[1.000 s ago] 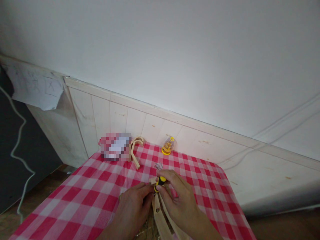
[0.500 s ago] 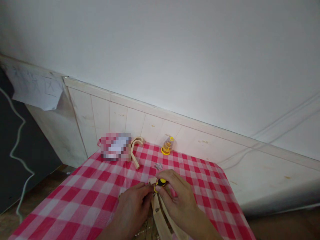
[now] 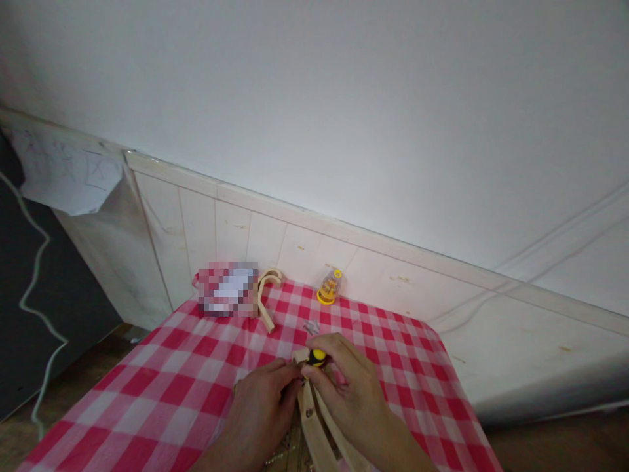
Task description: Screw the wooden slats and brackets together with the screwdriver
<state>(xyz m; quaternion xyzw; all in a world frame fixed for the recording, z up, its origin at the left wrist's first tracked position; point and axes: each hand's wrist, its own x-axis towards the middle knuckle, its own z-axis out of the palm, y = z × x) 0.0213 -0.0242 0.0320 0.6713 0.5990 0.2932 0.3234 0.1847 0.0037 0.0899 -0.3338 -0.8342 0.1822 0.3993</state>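
My right hand (image 3: 346, 387) is closed round a small screwdriver with a yellow and black handle (image 3: 316, 358), held upright over the end of a pale wooden slat piece (image 3: 314, 429). My left hand (image 3: 263, 410) lies beside it with its fingertips pinched against the wood at the screwdriver's tip. What the fingertips pinch is hidden. Both hands rest low on the red and white checked tablecloth (image 3: 187, 367).
A curved wooden piece (image 3: 265, 298) lies at the back of the table. A clear and yellow bit holder (image 3: 329, 286) stands against the panelled wall. A few small metal parts (image 3: 310, 326) lie just beyond my hands. A blurred patch (image 3: 228, 290) sits back left.
My right hand has turned slightly on the screwdriver handle and sunk a little lower. My left hand has stayed in place.
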